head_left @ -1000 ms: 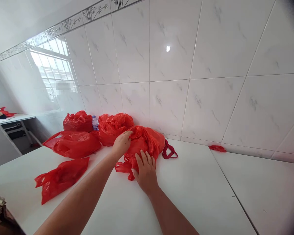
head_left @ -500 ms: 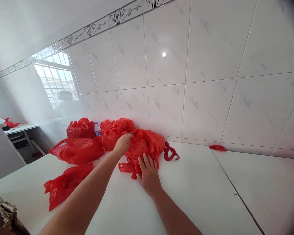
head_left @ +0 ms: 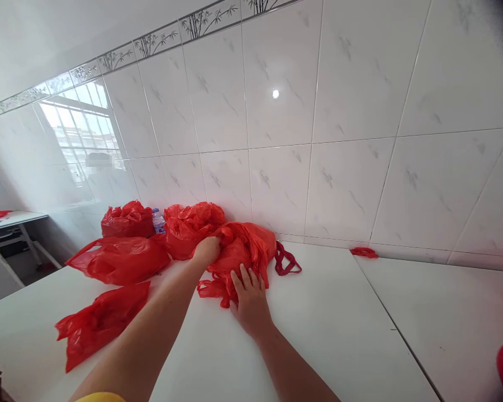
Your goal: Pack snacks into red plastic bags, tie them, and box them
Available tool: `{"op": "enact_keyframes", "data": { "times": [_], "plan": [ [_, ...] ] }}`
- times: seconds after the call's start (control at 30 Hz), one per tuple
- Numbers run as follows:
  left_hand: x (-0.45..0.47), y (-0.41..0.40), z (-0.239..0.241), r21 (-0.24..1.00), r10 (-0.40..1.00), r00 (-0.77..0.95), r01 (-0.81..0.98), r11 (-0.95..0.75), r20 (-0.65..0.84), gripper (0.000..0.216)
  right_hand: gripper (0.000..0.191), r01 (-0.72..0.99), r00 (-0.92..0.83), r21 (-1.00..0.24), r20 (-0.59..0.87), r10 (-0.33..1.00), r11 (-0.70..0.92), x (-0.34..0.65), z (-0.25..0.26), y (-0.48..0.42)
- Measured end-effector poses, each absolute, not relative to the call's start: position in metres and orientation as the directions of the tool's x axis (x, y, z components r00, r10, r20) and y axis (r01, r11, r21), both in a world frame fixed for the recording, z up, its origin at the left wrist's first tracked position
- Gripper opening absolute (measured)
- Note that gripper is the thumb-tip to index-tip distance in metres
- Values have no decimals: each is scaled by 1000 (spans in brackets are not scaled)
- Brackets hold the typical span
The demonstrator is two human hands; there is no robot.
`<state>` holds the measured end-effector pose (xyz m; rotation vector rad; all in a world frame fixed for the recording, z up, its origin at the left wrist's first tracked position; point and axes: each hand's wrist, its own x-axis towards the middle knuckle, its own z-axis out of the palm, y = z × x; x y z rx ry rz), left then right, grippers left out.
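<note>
A crumpled red plastic bag (head_left: 245, 248) lies on the white table (head_left: 327, 335) against the tiled wall. My left hand (head_left: 207, 250) grips the bag's upper left side, fingers curled into the plastic. My right hand (head_left: 249, 298) rests on the bag's near edge with fingers stretched out flat, pressing it down. A dark red handle loop (head_left: 287, 261) trails out to the right of the bag.
Several other red bags lie to the left: one flat near the front (head_left: 98, 324), one fuller (head_left: 117, 259), two bunched at the wall (head_left: 190, 223). A small water bottle (head_left: 158, 221) stands between them. A red scrap (head_left: 364, 252) lies at the wall.
My left hand has closed tighter on the bag's top and slid slightly down. My right hand stays flat on the near edge. The view shifted a little.
</note>
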<state>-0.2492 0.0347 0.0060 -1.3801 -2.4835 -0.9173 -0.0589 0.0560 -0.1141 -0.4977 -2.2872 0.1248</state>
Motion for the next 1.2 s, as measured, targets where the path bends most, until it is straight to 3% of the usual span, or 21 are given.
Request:
{"op": "enact_keyframes", "data": {
  "times": [0.13, 0.27, 0.33, 0.47, 0.73, 0.9, 1.03, 1.2],
  "plan": [
    [-235, 25, 27, 599, 552, -606, 769, 222, 573, 16, 73, 335, -615, -256, 670, 416, 907, -61, -115, 56],
    [-217, 8, 47, 730, 403, -675, 684, 25, 618, 27, 77, 358, -604, -245, 675, 423, 901, -61, -114, 56],
    [-209, -2, 55, 794, 382, -711, 597, -116, 590, 27, 77, 370, -611, -225, 672, 418, 902, -61, -113, 55],
    [-203, -19, 64, 889, 473, -764, 294, -350, 439, 24, 76, 384, -591, -186, 704, 395, 905, -57, -109, 51],
    [-207, -31, 45, 936, 609, -737, 89, -340, 292, 30, 70, 335, -477, -125, 832, 283, 934, -62, -100, 38],
    [-206, -31, 21, 952, 691, -698, -45, -302, 187, 29, 69, 395, -411, -210, 830, 376, 894, -86, -90, 29],
    [-202, -27, 0, 959, 760, -640, -128, -252, 114, 23, 54, 455, -408, -282, 777, 479, 845, -99, -89, 35],
    [-207, -28, 1, 904, 680, -703, -126, -408, 209, 24, 36, 469, -465, -310, 709, 530, 827, -99, -99, 54]
  ]
}}
